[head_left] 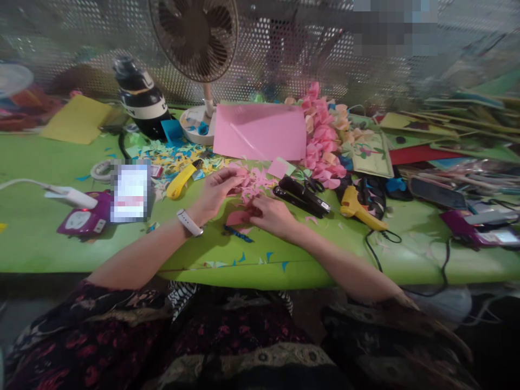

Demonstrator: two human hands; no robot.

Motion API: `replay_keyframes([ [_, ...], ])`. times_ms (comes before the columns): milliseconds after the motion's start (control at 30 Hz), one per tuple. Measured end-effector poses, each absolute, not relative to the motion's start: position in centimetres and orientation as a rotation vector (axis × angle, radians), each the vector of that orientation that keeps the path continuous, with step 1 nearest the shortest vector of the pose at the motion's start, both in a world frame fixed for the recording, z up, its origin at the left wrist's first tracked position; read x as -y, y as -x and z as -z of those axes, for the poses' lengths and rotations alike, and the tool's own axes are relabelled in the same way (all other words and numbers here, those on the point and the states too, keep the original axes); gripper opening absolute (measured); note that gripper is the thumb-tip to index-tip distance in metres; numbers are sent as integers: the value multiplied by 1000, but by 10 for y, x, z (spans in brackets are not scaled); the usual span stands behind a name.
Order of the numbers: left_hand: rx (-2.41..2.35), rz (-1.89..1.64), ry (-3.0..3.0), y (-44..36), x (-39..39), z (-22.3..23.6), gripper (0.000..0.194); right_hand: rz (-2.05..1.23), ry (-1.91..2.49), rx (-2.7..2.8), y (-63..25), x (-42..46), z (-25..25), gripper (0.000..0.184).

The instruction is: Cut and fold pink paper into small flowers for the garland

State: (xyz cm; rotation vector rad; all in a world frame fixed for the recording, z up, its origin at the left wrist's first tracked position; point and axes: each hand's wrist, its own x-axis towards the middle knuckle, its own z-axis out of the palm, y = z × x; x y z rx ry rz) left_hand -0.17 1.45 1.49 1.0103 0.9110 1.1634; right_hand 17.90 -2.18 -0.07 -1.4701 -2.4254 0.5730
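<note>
Near the middle of the green tabletop's [36, 162] front edge: right hand [274, 216], fingers curled, tips at a rounded pink piece [238, 218]; gripped or merely touched, I cannot tell. Piece lies left of those fingertips, long axis roughly parallel to the front edge. Right hand is the nearer; left hand [219, 188] sits farther from that edge, thumb and fingers drawn together at pink paper; firm pinch not confirmed from where I stand.

Between the hands and just beyond: pink scraps [260, 183], loose. Toward the front edge from the rounded piece: dark blue strip [239, 234].

Outward: black stapler [300, 196] right of the scraps, slanting; yellow glue gun [359, 208] farther toward the right edge; yellow cutter [181, 181] left of the left hand; pink sheet [260, 132] toward the back edge.
</note>
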Motion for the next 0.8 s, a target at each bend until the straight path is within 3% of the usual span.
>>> replay_keyframes([
  [167,-954,-1190,-1025,1,-16,-12,23,-603,1464,2348,-180,20,2,32],
  [433,-954,-1231,-1003,2,-19,-13,26,-766,1395,2345,-182,18,-2,9],
  [533,-940,-1241,-990,2,-19,-13,28,-813,1426,2287,-182,17,-6,14],
  [667,-939,-1250,-1017,1,-19,-12,34,-781,1478,2286,-178,20,-7,36],
  [800,-943,-1237,-1033,1,-19,-12,41,-838,1443,2303,-176,22,-4,22],
])
